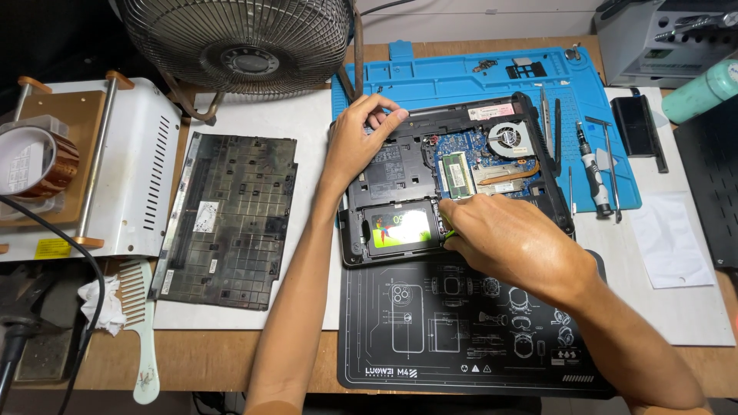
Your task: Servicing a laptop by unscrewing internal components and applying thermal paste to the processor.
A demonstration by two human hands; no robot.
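Partly hidden: tool [447, 233] under right hand [500, 238]

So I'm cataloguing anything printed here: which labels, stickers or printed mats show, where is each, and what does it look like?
Drive label: rectangular, green, white and orange, in the open laptop by the right hand.
White sticker: small square on the removed black bottom cover, left.
Yellow sticker: rectangle on the white machine, far left.
Black mat: white line drawings, front.
Pale sticker: laptop's top edge.
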